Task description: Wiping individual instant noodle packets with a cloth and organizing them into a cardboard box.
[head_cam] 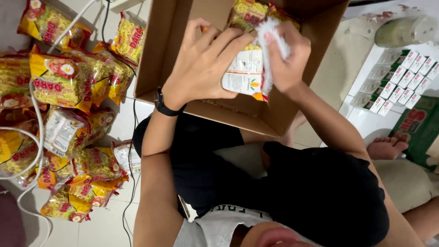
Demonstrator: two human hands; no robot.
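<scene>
A pale tiled floor (pixel 105 228) fills the scene under even indoor light. White cables (pixel 34 151) and a thin black cord (pixel 129 183) trail across it at the left; a green mat (pixel 418 130) lies at the right.

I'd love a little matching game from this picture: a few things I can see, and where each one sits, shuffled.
Things:
1. noodle packet
2. pile of noodle packets
3. small white boxes
4. wristwatch

Places:
A. in rows on the right
B. on the left hand's wrist
C. held by both hands over the cardboard box
D. heaped on the floor at left

Pairs: 1-C, 2-D, 3-A, 4-B. The right hand grips the packet too.
</scene>
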